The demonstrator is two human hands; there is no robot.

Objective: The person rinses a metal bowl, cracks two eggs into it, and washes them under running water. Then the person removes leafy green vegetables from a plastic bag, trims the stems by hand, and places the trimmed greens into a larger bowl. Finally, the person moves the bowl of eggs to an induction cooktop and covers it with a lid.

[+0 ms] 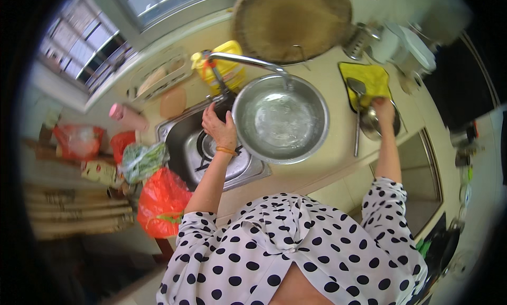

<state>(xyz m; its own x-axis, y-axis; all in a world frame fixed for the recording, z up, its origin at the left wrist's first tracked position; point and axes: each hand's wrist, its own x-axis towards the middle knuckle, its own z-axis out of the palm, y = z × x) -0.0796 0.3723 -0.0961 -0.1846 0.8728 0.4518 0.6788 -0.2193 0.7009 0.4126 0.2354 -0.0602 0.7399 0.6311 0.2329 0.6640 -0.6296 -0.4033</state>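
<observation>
A large stainless steel basin (281,119) with water in it stands at the sink's right side, beneath the end of the chrome faucet (249,60). My left hand (220,127) is at the basin's left rim, above the sink (182,154), its fingers apart and nothing in them. My right hand (384,109), blurred, reaches down at a shiny metal bowl or lid (370,125) on the counter; whether it grips it I cannot tell. Beside it lies a metal spatula (357,119), its blade on a yellow cloth (366,81). A dark round rack sits inside the sink.
A big round wooden board (293,22) leans at the back wall, near a yellow jug (229,65). A pink bottle (128,117), bagged greens (144,160) and a red plastic bag (164,202) are on the left. A perforated metal holder (358,43) stands at the back right.
</observation>
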